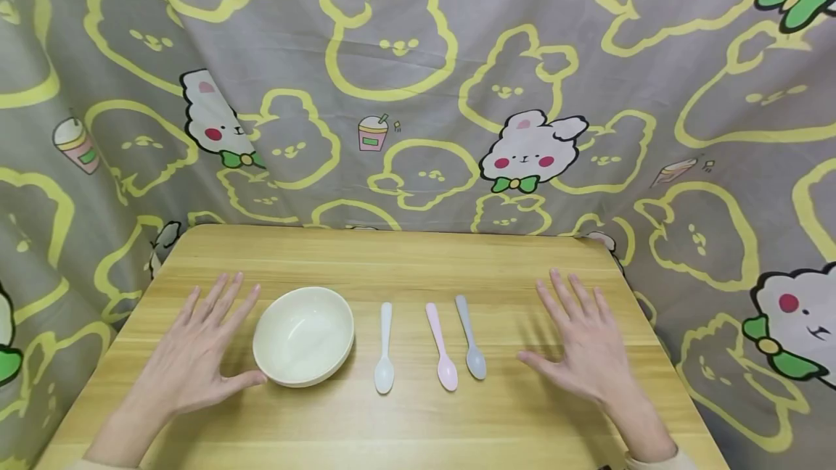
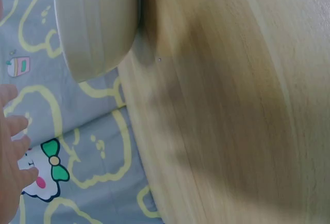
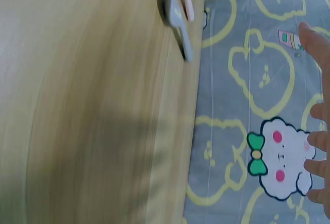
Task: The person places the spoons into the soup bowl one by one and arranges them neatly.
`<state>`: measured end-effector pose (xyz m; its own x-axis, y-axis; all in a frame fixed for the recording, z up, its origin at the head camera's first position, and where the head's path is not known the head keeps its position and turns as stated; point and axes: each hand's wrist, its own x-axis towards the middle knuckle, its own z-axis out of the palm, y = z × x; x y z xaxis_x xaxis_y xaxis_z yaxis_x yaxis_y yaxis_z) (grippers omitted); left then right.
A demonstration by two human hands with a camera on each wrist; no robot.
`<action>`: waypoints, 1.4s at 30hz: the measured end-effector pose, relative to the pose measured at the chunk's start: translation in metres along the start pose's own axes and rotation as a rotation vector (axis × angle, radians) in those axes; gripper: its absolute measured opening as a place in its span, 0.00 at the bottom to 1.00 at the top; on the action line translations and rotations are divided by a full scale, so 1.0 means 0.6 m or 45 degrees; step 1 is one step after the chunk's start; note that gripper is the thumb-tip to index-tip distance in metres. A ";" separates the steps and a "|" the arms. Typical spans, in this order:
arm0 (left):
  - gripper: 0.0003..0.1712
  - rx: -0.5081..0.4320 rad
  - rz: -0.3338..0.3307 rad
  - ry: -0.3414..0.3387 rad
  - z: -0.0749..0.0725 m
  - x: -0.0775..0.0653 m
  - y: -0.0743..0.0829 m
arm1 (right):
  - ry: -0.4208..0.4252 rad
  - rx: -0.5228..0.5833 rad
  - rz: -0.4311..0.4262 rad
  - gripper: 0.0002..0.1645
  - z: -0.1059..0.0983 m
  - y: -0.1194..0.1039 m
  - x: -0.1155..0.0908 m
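In the head view my left hand (image 1: 192,354) is spread beside a cream bowl (image 1: 303,337), its thumb tip right at the bowl's lower left rim. The bowl's inside shows nothing in it. To its right lie a white spoon (image 1: 385,347), a pink spoon (image 1: 441,347) and a grey spoon (image 1: 471,337), handles toward the far edge. My right hand (image 1: 584,343) is held over the table right of the grey spoon, fingers straight and apart, holding nothing. The left wrist view shows the bowl (image 2: 95,26) from the side; the right wrist view shows the grey spoon (image 3: 177,20).
The wooden table (image 1: 392,260) ends in a straight far edge. Behind it and along both sides hangs a grey curtain (image 1: 418,35) with yellow outlines and white cartoon animals. Both hands cast shadows on the wood.
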<state>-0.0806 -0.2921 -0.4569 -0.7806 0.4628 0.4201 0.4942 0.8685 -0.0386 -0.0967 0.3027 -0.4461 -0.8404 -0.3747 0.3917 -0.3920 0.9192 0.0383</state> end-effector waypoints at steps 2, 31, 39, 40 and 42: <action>0.75 -0.001 0.002 -0.006 0.002 -0.001 0.000 | 0.000 0.008 -0.007 0.69 0.004 -0.009 0.004; 0.68 -0.042 0.032 -0.009 0.043 -0.014 0.001 | -0.054 0.481 0.184 0.49 0.067 -0.109 0.050; 0.68 -0.043 0.028 -0.010 0.055 -0.020 -0.004 | -0.088 0.635 0.251 0.42 0.087 -0.115 0.072; 0.68 -0.044 0.026 -0.011 0.056 -0.021 -0.004 | -0.095 0.657 0.262 0.41 0.089 -0.116 0.075; 0.68 -0.042 0.023 -0.015 0.057 -0.021 -0.005 | -0.119 0.714 0.298 0.39 0.092 -0.116 0.080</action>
<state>-0.0853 -0.2947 -0.4931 -0.7758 0.4806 0.4090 0.5204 0.8538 -0.0161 -0.1306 0.2138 -0.4807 -0.9473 -0.2029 0.2479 -0.3088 0.7841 -0.5384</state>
